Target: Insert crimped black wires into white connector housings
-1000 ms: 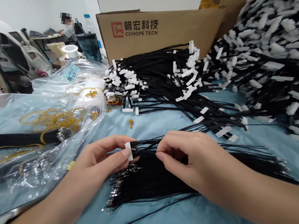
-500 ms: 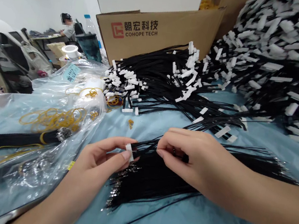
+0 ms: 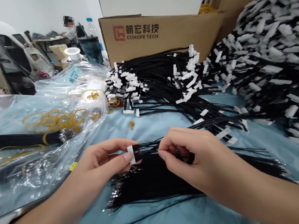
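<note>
My left hand (image 3: pixel 107 162) pinches a small white connector (image 3: pixel 131 155) between thumb and fingers, with black wires running right from it. Over the wires, my right hand (image 3: pixel 186 150) is closed, thumb and index finger pressed together around something dark and thin, likely a wire; the fingertips hide its end. Below both hands lies a flat bundle of black wires (image 3: pixel 160 185) with shiny metal tips at its left and right ends. One loose black wire (image 3: pixel 140 219) curves out toward the front edge.
A cardboard box (image 3: pixel 163 38) stands behind black cables with white connectors (image 3: pixel 131 82). A larger cable pile (image 3: pixel 285 61) rises at the right. At left are a clear plastic bag (image 3: pixel 42 91), yellow rubber bands (image 3: pixel 60 120) and another wire bundle (image 3: pixel 19 142). A person (image 3: pixel 70 29) sits far back.
The view has shifted slightly, so most things appear a little lower and to the right. Both hands keep nearly the same pose, and the white connector remains in my left hand.
</note>
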Motion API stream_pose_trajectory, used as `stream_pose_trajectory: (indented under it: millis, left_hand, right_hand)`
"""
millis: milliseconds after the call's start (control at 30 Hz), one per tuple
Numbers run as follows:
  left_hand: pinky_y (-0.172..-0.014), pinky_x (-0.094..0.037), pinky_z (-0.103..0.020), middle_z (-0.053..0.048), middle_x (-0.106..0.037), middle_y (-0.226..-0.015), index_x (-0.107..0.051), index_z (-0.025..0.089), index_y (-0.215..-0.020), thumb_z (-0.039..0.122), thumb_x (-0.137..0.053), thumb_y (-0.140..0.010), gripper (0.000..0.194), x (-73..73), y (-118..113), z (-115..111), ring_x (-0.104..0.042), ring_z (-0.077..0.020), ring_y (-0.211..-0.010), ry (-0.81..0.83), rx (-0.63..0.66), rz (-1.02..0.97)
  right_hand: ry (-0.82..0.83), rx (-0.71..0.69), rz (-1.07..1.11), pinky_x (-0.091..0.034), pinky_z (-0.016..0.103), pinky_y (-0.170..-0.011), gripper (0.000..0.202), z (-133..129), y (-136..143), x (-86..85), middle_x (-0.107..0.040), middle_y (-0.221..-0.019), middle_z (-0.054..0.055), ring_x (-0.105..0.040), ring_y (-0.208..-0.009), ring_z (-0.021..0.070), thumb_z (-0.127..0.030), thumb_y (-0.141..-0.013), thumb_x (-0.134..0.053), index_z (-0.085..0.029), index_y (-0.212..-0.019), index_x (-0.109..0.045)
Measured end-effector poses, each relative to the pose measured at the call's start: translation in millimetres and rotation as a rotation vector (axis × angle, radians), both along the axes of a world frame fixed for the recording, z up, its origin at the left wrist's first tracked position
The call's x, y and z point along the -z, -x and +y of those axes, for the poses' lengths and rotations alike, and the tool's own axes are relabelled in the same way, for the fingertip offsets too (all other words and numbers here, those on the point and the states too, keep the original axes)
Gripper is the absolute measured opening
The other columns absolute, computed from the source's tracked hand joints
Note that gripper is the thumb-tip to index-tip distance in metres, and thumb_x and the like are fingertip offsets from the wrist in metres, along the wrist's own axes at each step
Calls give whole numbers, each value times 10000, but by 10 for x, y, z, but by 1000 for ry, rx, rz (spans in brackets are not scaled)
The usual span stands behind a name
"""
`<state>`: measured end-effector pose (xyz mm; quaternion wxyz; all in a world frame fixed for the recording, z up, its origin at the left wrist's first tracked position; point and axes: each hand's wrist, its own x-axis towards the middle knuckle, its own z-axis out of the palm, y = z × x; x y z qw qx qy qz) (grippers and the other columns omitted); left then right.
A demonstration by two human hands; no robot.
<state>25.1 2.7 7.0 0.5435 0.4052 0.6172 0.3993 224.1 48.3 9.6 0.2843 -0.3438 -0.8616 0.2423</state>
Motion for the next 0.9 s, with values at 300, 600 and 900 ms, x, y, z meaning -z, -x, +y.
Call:
stream_pose_trajectory:
  millis: [300, 600, 900]
  left_hand:
    - [-653, -471, -157, 19, -748, -757, -749, 259, -876, 302, -732, -718, 165, -19, 4, -8, -607, -101, -717, 5, -7, -19]
    - [-629, -469, -152, 21, -734, -755, -749, 282, -917, 334, -730, -729, 195, 20, -12, -9, -593, -104, -700, -30, 59, 30]
    - [-563, -454, -177, 9, -697, -702, -724, 248, -911, 363, -700, -725, 220, -66, -62, -68, -582, -124, -661, -64, 74, 153]
  right_hand:
    - [55, 0, 2, -293, 176, -470, 157, -1, -8, -14, -473, -574, -66, -384, -513, 41, -77, -780, -552, -162, -648, -551]
    - [16, 7, -29, -306, 203, -507, 136, 21, 6, 54, -515, -617, -42, -408, -542, 64, -88, -802, -518, -162, -694, -556]
    - [26, -4, 65, -306, 179, -495, 134, -21, 23, 89, -482, -616, -49, -396, -536, 50, -153, -832, -553, -160, -699, -552]
